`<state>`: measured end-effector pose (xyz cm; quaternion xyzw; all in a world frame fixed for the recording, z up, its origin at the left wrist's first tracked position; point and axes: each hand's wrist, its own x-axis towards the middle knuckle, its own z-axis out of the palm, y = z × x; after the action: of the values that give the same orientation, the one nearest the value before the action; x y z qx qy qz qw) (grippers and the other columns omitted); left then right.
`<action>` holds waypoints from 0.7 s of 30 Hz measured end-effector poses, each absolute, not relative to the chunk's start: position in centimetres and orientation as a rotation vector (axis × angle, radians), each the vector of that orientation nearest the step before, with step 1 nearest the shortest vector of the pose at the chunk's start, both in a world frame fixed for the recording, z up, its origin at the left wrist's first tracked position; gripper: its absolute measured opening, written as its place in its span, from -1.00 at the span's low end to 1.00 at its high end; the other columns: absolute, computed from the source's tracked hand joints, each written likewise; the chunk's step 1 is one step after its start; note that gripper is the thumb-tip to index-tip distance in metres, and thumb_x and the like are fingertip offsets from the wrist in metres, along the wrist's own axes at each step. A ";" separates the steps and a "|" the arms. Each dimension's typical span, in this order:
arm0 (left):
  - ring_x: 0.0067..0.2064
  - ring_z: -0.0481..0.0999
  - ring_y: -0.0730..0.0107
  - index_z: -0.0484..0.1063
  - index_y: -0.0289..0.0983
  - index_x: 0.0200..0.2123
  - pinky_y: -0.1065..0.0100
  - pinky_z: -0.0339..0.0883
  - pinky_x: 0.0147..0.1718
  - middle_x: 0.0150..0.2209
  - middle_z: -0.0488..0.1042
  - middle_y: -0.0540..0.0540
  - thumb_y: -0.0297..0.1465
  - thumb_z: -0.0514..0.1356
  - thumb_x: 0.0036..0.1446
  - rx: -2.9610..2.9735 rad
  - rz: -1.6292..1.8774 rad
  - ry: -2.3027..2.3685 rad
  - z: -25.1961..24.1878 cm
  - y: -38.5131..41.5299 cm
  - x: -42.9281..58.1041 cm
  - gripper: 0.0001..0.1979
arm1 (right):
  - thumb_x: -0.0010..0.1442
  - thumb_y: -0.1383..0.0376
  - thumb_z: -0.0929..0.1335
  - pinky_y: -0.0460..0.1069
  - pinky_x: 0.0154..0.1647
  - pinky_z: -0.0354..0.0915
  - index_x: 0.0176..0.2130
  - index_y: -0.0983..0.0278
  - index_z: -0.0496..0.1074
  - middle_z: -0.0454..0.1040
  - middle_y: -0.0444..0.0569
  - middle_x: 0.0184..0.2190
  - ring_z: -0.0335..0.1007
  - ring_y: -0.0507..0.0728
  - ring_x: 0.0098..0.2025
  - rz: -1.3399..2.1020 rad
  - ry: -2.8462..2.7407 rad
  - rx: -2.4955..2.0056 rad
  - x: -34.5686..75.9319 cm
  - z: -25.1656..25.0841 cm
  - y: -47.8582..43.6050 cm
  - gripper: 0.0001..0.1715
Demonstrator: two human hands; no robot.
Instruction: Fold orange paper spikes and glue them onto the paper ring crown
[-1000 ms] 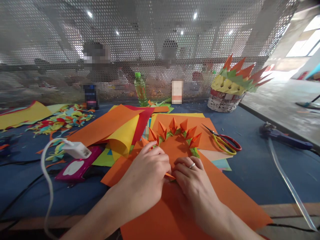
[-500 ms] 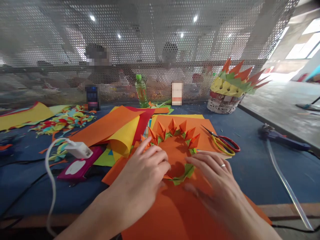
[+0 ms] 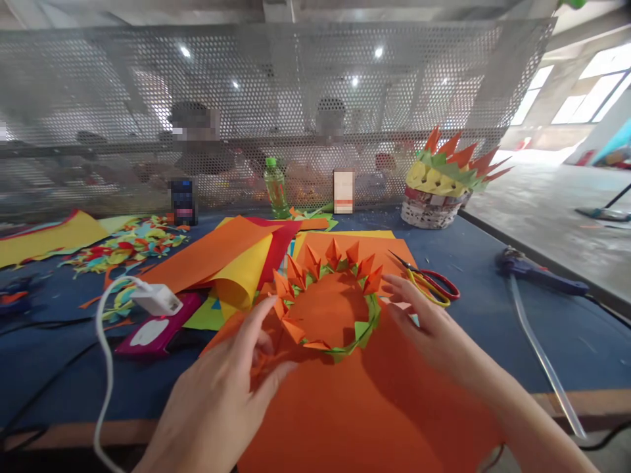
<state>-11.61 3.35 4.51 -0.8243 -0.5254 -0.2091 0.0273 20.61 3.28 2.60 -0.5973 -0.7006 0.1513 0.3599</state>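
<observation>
orange paper ring [image 3: 325,309] between the open, empty left hand [image 3: 231,387] and right hand [image 3: 428,325]

Bare blue table [image 3: 483,322] right of the scissors [image 3: 434,284] looks passable — left side (charger [image 3: 155,299], scraps [image 3: 123,246]) crowded.

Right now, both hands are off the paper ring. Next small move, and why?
Probably bring the right hand back onto the paper ring. The ring lies free on the orange sheet, its near arc showing green with few spikes. The left hand, fingers spread, hovers at its near-left edge, while the right hand is open beside the scissors.
</observation>
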 end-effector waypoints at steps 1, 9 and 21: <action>-0.32 0.69 0.14 -0.11 -0.11 0.43 0.31 0.46 -0.47 -0.17 0.64 -0.09 -0.18 0.17 0.29 -2.558 -0.601 -1.617 4.3 3.5 -11.3 -0.24 | 0.43 0.14 0.18 0.16 0.01 0.46 0.30 0.13 0.20 0.55 0.09 0.08 0.54 0.19 0.05 0.414 -1.824 -1.528 20.5 2.5 3.4 -0.49; 0.04 0.63 -0.07 0.10 -0.17 0.39 0.07 0.55 -0.15 0.08 0.58 -0.24 -0.23 0.17 0.34 -2.664 -0.352 -1.700 4.8 5.7 -9.5 -0.38 | 0.44 0.18 0.17 0.16 0.05 0.43 0.18 0.14 0.22 0.54 0.12 0.11 0.51 0.18 0.12 0.485 -1.828 -1.482 19.6 2.7 3.1 -0.64; 0.27 0.47 0.01 0.23 -0.23 0.34 0.06 0.39 0.18 0.31 0.40 -0.24 -0.42 0.17 0.27 -2.811 -0.265 -1.551 6.2 10.5 -8.5 -0.43 | 0.46 0.09 0.19 0.09 -0.02 0.47 0.13 0.10 0.22 0.50 0.12 0.15 0.54 0.15 0.07 0.549 -1.768 -1.426 20.2 2.1 2.3 -0.68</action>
<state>-8.53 10.50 6.23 -0.8720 -0.4810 -0.0823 -0.0398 20.18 2.31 2.12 -0.5614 -0.6962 0.2163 0.3915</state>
